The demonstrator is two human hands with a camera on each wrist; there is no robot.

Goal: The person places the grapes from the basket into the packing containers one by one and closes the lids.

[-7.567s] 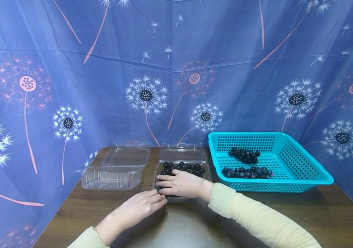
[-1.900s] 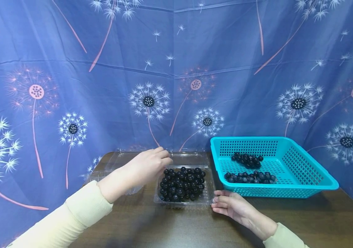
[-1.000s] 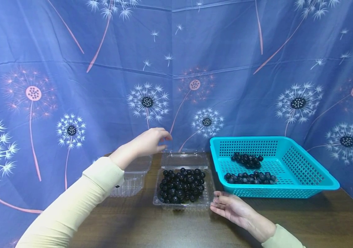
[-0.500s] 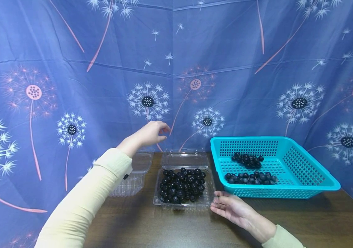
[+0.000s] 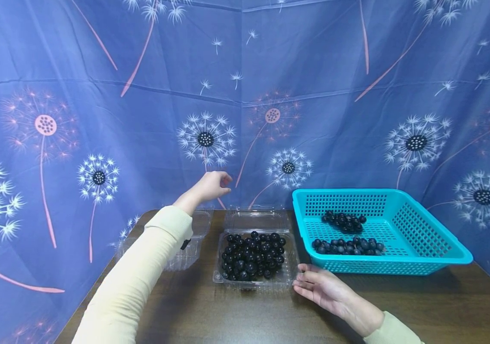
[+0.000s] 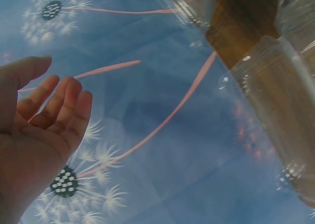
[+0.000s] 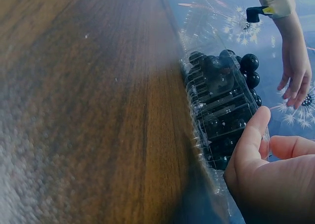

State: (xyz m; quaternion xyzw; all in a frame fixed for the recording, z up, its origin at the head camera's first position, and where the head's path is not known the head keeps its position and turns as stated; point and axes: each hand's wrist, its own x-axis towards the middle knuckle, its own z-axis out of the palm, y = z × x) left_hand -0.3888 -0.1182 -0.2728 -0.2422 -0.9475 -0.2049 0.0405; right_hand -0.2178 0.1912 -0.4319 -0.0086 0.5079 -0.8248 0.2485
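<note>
Clear container (image 5: 289,265) of dark grapes (image 5: 251,256), open on the table (image 5: 236,317). Right hand (image 5: 323,290), fingers loosely extended, touches its right side (light steadying should suit thin plastic). Left hand (image 5: 209,186), loosely curled and empty, hangs beyond.

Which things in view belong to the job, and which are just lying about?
Likely the job:
middle container
dark fruit in it
right hand at its edge
left hand, raised
turquoise basket with more fruit

Seemingly idle:
left container
wooden table
patterned cloth
</note>
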